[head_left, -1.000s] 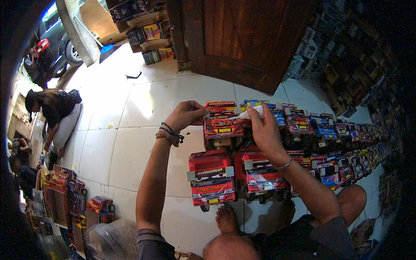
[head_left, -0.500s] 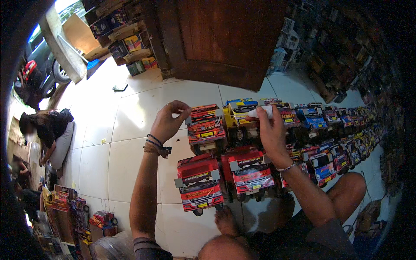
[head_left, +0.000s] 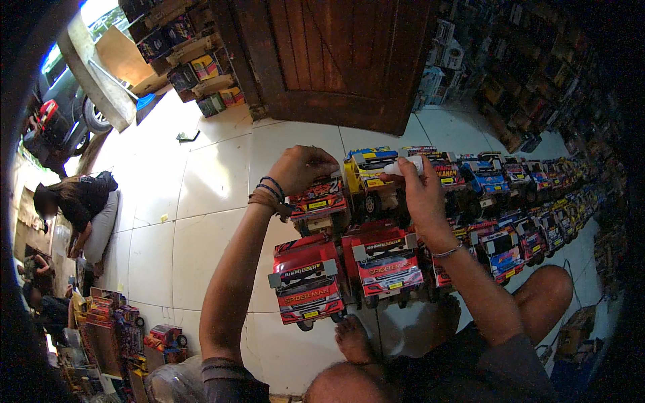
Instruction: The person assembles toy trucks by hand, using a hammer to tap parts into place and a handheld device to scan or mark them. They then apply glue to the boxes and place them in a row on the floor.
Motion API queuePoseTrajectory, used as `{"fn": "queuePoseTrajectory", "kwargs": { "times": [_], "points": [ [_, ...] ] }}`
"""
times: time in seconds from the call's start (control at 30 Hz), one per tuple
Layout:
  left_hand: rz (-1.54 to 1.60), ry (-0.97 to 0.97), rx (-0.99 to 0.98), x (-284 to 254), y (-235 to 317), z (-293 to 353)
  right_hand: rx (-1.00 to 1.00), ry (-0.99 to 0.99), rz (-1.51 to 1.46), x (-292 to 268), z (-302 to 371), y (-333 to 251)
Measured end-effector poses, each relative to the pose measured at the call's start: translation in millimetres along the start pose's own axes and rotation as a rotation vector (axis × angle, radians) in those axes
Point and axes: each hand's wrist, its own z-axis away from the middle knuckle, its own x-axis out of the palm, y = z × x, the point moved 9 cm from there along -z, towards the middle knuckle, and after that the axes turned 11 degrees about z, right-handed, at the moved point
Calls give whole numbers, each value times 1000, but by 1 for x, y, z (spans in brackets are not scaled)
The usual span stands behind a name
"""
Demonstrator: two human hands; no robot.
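Note:
Over the roof of an orange and black toy truck in the far row, my left hand bends across with its fingers pinched together at the truck's upper right corner. Whatever lies between those fingertips is too small to make out. My right hand grips a small white squeeze bottle, its nozzle pointing left over a yellow and blue toy truck. Nearer to me stand two red toy trucks, the left one and the right one, with grey flaps at their sides.
Two rows of toy trucks run off to the right on the white tiled floor. A brown wooden door stands at the far side. At left a person sits bent over. More toy trucks are stacked at lower left. My bare foot is close to the red trucks.
My left hand has moved right, from the orange truck's left side across its top to its right corner. My right hand with the bottle has hardly moved.

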Motion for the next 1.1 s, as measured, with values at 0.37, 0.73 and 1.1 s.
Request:
{"fn": "queuePoseTrajectory", "kwargs": {
  "times": [0.37, 0.73, 1.1],
  "points": [
    [-68, 79, 50, -10, 16, 10, 9, 74, -275, -40, 13, -3],
    [207, -280, 270, 71, 172, 63, 371, -135, -851, -73, 96, -31],
    [237, -479, 511, 182, 348, 28, -190, 350, -425, -283, 134, -57]
  ]
}}
